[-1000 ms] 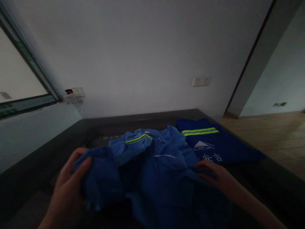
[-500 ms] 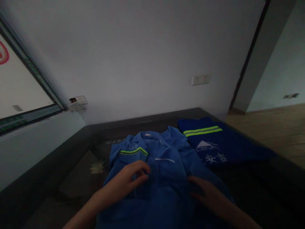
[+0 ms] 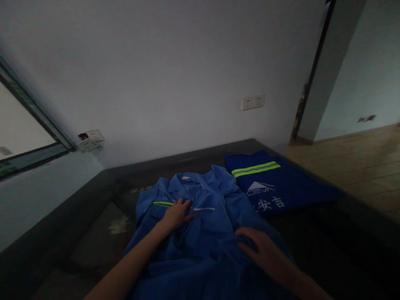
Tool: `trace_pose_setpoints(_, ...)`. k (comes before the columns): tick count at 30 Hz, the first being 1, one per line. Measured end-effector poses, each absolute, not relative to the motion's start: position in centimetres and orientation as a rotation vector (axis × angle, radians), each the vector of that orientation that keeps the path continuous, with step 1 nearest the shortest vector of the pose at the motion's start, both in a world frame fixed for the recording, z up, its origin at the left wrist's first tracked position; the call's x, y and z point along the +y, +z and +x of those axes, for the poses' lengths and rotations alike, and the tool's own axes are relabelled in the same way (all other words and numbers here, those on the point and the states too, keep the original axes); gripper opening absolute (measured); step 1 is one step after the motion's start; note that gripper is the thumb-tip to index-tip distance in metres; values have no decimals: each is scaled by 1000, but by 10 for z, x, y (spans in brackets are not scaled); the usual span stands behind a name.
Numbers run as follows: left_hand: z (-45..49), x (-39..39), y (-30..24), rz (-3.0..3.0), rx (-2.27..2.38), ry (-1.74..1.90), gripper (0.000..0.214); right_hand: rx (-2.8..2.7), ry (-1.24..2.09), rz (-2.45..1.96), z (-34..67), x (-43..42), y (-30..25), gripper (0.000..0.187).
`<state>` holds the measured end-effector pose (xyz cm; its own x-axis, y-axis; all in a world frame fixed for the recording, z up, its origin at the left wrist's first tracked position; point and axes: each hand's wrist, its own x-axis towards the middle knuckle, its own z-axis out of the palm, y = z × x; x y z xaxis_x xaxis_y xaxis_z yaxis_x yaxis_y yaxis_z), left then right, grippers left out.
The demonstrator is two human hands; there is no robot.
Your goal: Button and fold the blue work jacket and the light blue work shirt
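A blue work jacket [image 3: 200, 241] with a collar and a yellow-green stripe across its chest lies spread out, front up, on a dark table. My left hand [image 3: 176, 214] rests on the chest beside that stripe, fingers extended and thumb apart, so it is open. On the jacket's right side is my right hand [image 3: 258, 246], thumb and fingers apart with a gap between them. Its fingertips are at the cloth, and no clear grip on it shows. The lower part of the jacket is dim and wrinkled.
A darker blue folded garment [image 3: 275, 183] with a reflective stripe and white lettering lies to the right on the table [image 3: 137, 166]. A pale wall with sockets [image 3: 253, 102] stands behind. A window frame [image 3: 37, 154] is at left, a tiled floor [image 3: 359, 154] at right.
My left hand has moved forward and come down onto the jacket's chest beside the stripe. My right hand stays by the right side. The view has shifted slightly to the right.
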<state>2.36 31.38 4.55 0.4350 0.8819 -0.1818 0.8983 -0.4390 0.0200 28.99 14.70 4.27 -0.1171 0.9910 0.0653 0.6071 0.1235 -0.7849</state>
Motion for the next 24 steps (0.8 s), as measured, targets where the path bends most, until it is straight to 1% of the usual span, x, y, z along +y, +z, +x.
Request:
trace_pose_setpoints(2,28,309,49,2605,1480,-237,37,-1798,812,-1528,290,148,44,29)
trace_pose_setpoints(3,29,306,50,2626,1442,-231,33,-1793,812,-1517,290,149,44,29)
trace_pose_setpoints(7,25,302,60,2668,1402,-190,30,-1722,780,-1488,295,154,44,30)
trace_pose_setpoints(10,12,314,84,2686,1449,-88,30,-1596,709,-1505,306,158,46,32)
trace_pose_setpoints(13,-14,335,138,2686,1509,84,28,-1435,596,-1556,320,160,51,35)
trace_pose_setpoints(14,-25,342,162,2690,1538,150,29,-1393,558,-1579,324,161,52,36)
trace_pose_setpoints(16,-52,351,217,2690,1742,314,36,-1352,514,-1613,331,161,54,36)
trace_pose_setpoints(20,-113,358,322,2651,2158,863,58,-1421,511,-1591,331,161,55,36)
trace_pose_setpoints(21,-128,358,343,2533,2330,1142,61,-1453,523,-1576,329,161,55,36)
trace_pose_setpoints(23,-159,358,376,2453,2537,1140,71,-1505,551,-1555,323,160,54,37)
trace_pose_setpoints(24,-175,358,388,2460,2596,1008,73,-1525,569,-1551,320,160,53,37)
